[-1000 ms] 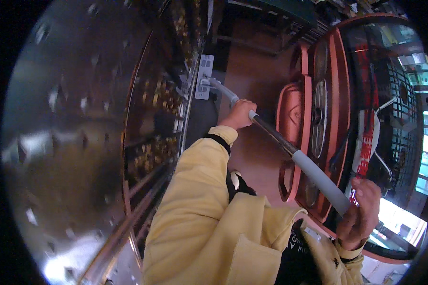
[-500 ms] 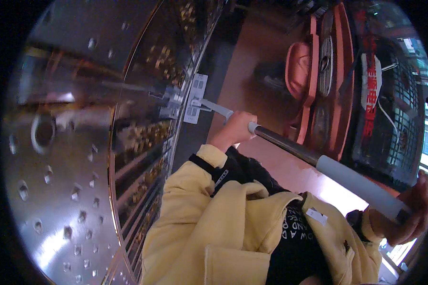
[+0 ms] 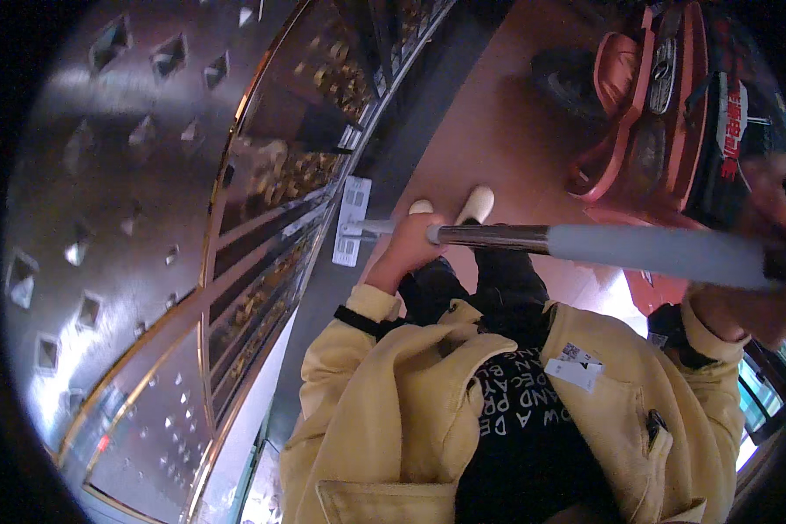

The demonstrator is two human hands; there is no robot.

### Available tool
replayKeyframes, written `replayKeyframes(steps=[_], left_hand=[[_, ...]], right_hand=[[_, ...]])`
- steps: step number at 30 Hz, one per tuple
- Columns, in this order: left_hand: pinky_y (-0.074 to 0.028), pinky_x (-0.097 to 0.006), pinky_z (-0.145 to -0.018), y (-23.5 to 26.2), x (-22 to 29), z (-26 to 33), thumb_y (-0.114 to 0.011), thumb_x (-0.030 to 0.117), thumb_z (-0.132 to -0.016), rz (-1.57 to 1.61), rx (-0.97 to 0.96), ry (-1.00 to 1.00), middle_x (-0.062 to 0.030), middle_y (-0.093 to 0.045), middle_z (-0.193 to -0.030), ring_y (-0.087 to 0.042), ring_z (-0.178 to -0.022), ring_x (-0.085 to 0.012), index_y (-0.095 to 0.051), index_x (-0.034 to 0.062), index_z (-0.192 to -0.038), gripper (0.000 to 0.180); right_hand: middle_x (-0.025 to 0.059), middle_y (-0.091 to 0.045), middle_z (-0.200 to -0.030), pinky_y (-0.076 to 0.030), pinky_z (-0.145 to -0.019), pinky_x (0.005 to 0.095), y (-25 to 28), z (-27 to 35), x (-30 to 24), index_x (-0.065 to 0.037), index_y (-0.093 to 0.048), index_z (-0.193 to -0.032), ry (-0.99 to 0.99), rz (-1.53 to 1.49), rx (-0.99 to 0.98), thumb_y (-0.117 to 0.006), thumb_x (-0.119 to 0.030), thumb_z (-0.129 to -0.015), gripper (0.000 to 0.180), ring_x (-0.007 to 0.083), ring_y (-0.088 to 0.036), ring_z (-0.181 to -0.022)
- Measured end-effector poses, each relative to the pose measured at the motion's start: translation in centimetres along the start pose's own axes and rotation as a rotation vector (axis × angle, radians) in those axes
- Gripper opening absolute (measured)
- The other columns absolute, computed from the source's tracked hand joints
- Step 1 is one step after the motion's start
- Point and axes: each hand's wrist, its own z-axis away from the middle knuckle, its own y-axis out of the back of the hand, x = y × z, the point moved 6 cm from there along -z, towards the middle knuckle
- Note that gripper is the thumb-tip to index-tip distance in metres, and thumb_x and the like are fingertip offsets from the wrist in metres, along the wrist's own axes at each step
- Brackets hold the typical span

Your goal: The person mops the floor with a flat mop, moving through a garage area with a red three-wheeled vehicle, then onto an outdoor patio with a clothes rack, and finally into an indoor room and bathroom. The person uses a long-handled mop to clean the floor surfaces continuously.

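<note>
A flat mop is in both my hands. Its whitish plate-like head (image 3: 351, 220) lies on the dark floor strip beside the foot of the shiny metal door. My left hand (image 3: 410, 244) is closed round the lower pole, near the head. From there the pole runs right to a thick light-grey grip (image 3: 646, 251). My right hand (image 3: 742, 313) is at the far end of that grip, close to the picture's right rim. Its fingers are dark and partly hidden behind the handle, but it appears to hold the end.
The embossed metal door (image 3: 140, 175) with gold trim and dark slats fills the left. A red vehicle front (image 3: 681, 113) with a dark windscreen stands at the upper right. Below me are reddish floor tiles (image 3: 472, 113) and my light shoes (image 3: 475, 206).
The mop handle has swung from a downward slant to nearly level in the picture. My view has shifted, so my shoes now show. Both hands stay at the mop.
</note>
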Motion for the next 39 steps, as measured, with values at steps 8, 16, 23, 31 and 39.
replayKeyframes(steps=[8, 16, 23, 31, 39], left_hand=[[-0.049, -0.045, -0.067, -5.6, -6.8, 12.8, -0.075, 0.025, -0.07, -0.079, 0.101, 0.229, -0.0183, -0.064, -0.075, -0.062, -0.073, -0.0401, -0.068, 0.008, -0.081, 0.022], [-0.051, -0.049, -0.078, -17.9, 3.3, 1.6, -0.072, 0.027, -0.069, -0.263, -0.387, -0.054, -0.0162, -0.067, -0.082, -0.063, -0.084, -0.0401, -0.07, 0.0121, -0.087, 0.023], [-0.051, -0.049, -0.078, -22.4, 12.8, -11.6, -0.072, 0.022, -0.065, -0.294, -0.455, -0.325, -0.0154, -0.069, -0.083, -0.064, -0.085, -0.0396, -0.07, 0.0121, -0.08, 0.017], [-0.051, -0.048, -0.07, -23.6, 19.4, -28.7, -0.075, 0.021, -0.064, -0.255, -0.627, -0.541, -0.0142, -0.067, -0.079, -0.065, -0.081, -0.0361, -0.067, 0.01, -0.078, 0.02], [-0.046, -0.047, -0.083, -23.6, 17.0, -46.6, -0.067, 0.007, -0.066, -0.179, -0.344, -0.638, -0.0166, -0.062, -0.09, -0.057, -0.095, -0.0395, -0.062, 0.0072, -0.081, 0.016]], right_hand=[[0.0139, -0.064, -0.075, -0.048, -0.059, 0.0314, -10.9, 10.8, -2.5, 0.001, -0.063, -0.085, -0.658, -1.032, 0.149, -0.061, -0.019, -0.09, 0.021, 0.0227, -0.061, -0.066], [-0.0093, -0.04, -0.046, -0.035, -0.043, 0.0259, 3.5, 22.8, -10.2, -0.017, -0.05, -0.08, -0.516, -0.586, 0.69, -0.057, -0.027, -0.096, 0.02, 0.0065, -0.043, -0.039], [-0.0016, -0.05, -0.064, -0.043, -0.058, 0.0246, 9.3, 27.8, -15.8, -0.015, -0.055, -0.08, -0.45, -0.405, 0.714, -0.061, -0.013, -0.093, 0.014, 0.0099, -0.049, -0.056], [-0.0044, -0.034, -0.047, -0.034, -0.054, 0.0235, 13.6, 28.6, -13.1, -0.014, -0.049, -0.071, -0.454, -0.156, 1.208, -0.049, -0.015, -0.1, 0.03, 0.0083, -0.033, -0.045], [-0.0003, -0.034, -0.063, -0.043, -0.08, 0.0375, 11.6, 29.3, 2.0, -0.005, -0.053, -0.102, -0.928, 0.348, 1.77, -0.046, -0.026, -0.101, 0.022, 0.0124, -0.038, -0.058]])
